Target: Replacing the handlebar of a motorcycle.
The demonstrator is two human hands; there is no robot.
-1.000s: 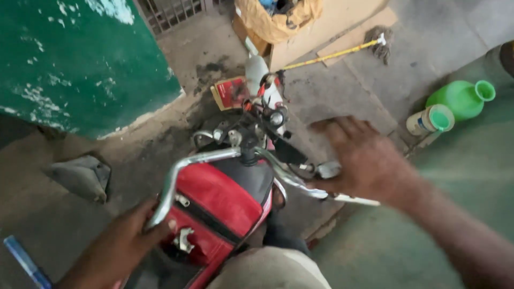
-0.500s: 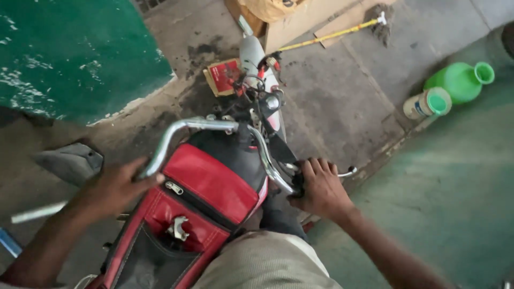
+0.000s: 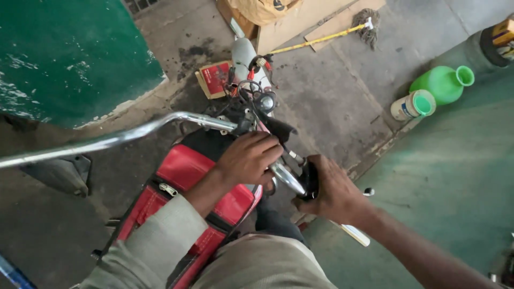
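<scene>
Hands: right hand fisted round handlebar grip; left hand curled over handlebar centre.

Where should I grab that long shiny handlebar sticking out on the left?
Probably the bare chrome stretch of the handlebar, wrapping your fingers over it from above. It is a smooth round tube lying nearly level, nothing crowds it there, and the left hand already sits nearer the middle.

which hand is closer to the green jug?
Right. The right hand grips the handlebar end, on the side toward the green jug; the left hand rests at the handlebar's middle, farther from it.
</scene>
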